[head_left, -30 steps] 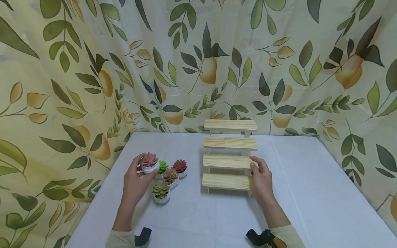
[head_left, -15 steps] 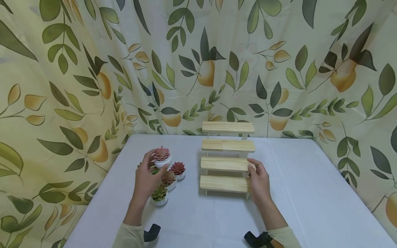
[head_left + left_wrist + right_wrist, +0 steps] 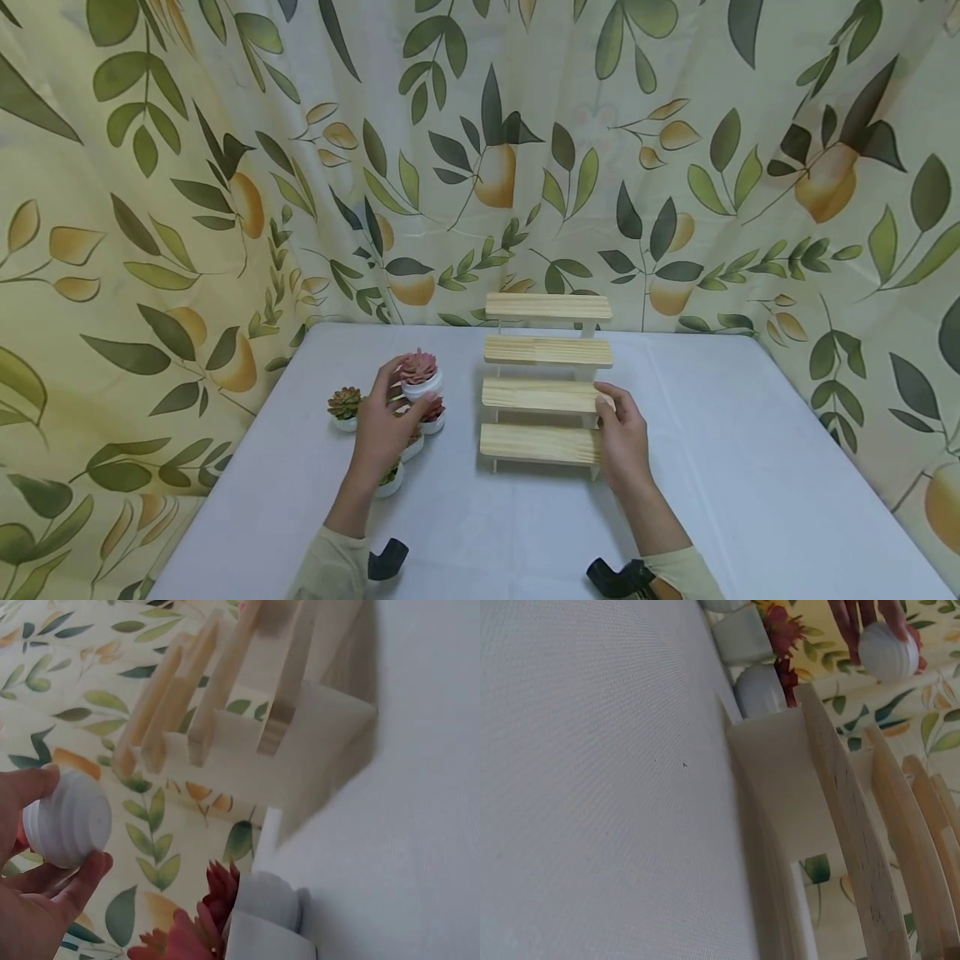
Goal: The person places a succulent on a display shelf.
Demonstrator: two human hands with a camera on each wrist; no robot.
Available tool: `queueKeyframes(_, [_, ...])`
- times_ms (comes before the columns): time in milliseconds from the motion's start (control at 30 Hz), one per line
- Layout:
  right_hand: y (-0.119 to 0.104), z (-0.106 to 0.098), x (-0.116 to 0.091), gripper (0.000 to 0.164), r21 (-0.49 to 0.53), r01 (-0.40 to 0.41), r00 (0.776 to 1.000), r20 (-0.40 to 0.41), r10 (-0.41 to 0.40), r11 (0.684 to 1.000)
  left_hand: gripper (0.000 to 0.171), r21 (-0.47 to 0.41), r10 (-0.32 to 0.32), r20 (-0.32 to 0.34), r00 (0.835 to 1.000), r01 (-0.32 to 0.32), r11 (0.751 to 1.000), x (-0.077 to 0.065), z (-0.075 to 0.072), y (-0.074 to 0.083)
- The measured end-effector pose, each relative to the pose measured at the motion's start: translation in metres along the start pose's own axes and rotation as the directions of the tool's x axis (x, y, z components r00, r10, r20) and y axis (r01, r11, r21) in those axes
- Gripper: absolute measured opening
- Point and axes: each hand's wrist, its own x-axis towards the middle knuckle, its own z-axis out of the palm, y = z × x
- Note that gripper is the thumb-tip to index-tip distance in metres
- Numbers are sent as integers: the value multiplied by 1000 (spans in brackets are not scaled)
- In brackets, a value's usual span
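Note:
My left hand (image 3: 384,429) grips a potted succulent (image 3: 420,375) with pink leaves, raised above the other small pots. In the left wrist view its white ribbed pot (image 3: 71,817) sits between thumb and fingertips, base towards the camera. A four-tier wooden display stand (image 3: 543,396) with pale slats and white side supports stands to the right. My right hand (image 3: 626,437) holds that stand's right end, thumb and fingers around the second slat from the front. The slat ends (image 3: 847,817) show close up in the right wrist view, where the right hand itself is hidden.
Several potted succulents stand on the white-covered table (image 3: 480,533), partly behind the left hand: a green-brown one (image 3: 345,404) at left, a dark red one (image 3: 432,412), others in front. A leaf-and-fruit patterned curtain (image 3: 450,167) hangs behind the table.
My left hand has carried the pink succulent rightward, towards the stand, passing over the other pots. The right hand keeps its hold on the stand. The head view has shifted slightly.

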Motion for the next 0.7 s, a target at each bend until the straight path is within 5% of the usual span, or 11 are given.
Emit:
queueKeyframes(367, [0, 0, 0, 37, 4, 5, 1000, 3, -5, 1000, 70, -15, 54, -2, 999, -54, 998, 17, 27, 15])
queueKeyframes(700, [1, -1, 0, 37, 3, -9, 1000, 1, 9, 1000, 69, -121, 118, -26, 993, -121, 985, 33, 43, 15])
